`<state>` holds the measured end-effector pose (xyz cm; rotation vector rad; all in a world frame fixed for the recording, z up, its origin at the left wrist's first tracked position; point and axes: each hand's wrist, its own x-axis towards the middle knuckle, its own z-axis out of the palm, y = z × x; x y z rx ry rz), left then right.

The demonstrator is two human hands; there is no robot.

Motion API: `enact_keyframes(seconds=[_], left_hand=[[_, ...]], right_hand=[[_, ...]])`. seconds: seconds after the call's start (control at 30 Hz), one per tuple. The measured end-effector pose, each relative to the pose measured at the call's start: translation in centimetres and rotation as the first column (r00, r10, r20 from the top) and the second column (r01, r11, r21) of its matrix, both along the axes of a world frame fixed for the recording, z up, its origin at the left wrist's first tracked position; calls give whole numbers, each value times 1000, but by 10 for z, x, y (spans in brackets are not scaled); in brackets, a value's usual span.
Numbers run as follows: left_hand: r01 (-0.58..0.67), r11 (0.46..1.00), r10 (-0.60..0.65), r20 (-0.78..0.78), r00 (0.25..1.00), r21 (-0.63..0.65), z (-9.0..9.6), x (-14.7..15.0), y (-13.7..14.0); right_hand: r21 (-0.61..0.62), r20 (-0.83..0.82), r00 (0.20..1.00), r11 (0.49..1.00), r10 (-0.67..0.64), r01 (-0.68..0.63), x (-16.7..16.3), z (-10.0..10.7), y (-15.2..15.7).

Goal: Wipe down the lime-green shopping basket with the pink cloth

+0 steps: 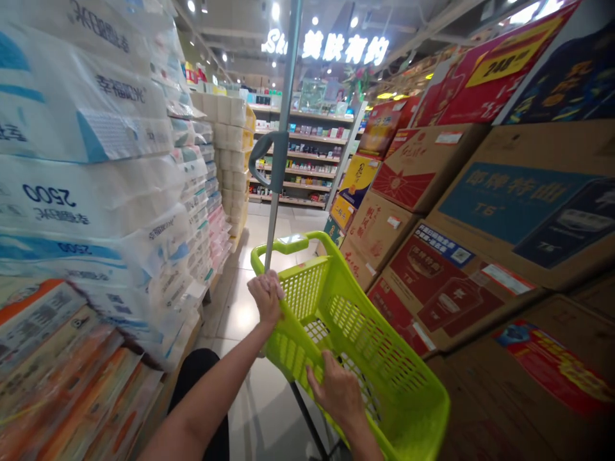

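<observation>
A lime-green plastic shopping basket [384,339] with slotted walls stands tilted in view in front of me, and no goods show inside it. A grey metal pole with a loop-shaped grip [278,163] rises at its far left corner. Near the foot of that pole, my left hand [266,301] is closed around a crumpled pale pink cloth [273,283], pressed against the basket's rim. My right hand [339,390] grips the near side rim, thumb and fingers bent over the edge; part of its fingers is hidden.
Plastic-wrapped tissue packs [96,186] are piled high on the left, with orange packs [72,378] below. Cardboard cartons [461,275] stack up closely on the right. Tiled floor [235,307] runs between them toward shelves of small goods [312,153] at the back.
</observation>
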<state>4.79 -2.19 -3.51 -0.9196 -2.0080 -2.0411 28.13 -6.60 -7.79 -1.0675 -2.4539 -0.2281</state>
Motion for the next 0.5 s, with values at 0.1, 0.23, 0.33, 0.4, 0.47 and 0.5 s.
enact_keyframes(seconds=[0.1,0.23,0.33,0.4,0.47,0.5], left_hand=[[-102,995,101,49,994,23,15,-37,15],[-128,992,128,11,992,13,38,-83,26],[-65,998,62,-100,993,-26,46,-88,19],[-41,998,33,-163,986,-46,38,-71,6],[-22,998,9,-201,980,-59,20,-44,-12],[-32,998,20,-205,979,-58,10,-32,-20]], right_hand=[[23,-17,1000,999,22,-22,7,1,0],[66,-25,999,997,46,-44,14,-3,5],[86,-27,998,995,59,-56,18,-7,11],[97,-32,997,993,68,-65,21,-9,15],[114,-35,997,991,74,-69,24,-11,19],[123,-34,997,990,75,-70,26,-11,22]])
